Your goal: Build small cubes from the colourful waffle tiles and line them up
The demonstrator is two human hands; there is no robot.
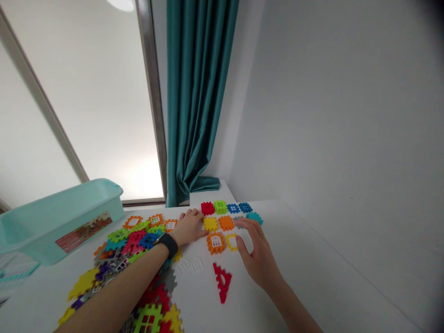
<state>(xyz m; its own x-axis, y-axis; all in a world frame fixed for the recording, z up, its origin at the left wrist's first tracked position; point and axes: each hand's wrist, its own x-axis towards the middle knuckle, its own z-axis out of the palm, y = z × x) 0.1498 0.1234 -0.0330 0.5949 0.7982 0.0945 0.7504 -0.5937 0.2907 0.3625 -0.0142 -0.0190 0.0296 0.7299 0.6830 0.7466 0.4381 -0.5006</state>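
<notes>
My left hand (pixel 189 226), with a dark watch on its wrist, rests palm down with thumb and fingers apart. Its tips are at the left edge of a yellow square block (pixel 210 224); I cannot tell whether they press on it. My right hand (pixel 255 249) is open, its fingers over a grey block (pixel 238 219) that they partly hide. Its thumb is beside a yellow window-frame piece (pixel 231 242). Between the hands lie an orange block (pixel 226 223) and an orange block with a white window (pixel 216 243).
A red triangular piece (pixel 222 282) and white window inserts (pixel 190 264) lie nearer me. Red (pixel 207 208), green (pixel 220 206) and blue blocks (pixel 233 208) form a back row. Left are a mixed pile of pieces (pixel 133 243) and a mint tub (pixel 86 196). A wall (pixel 329 138) borders the right.
</notes>
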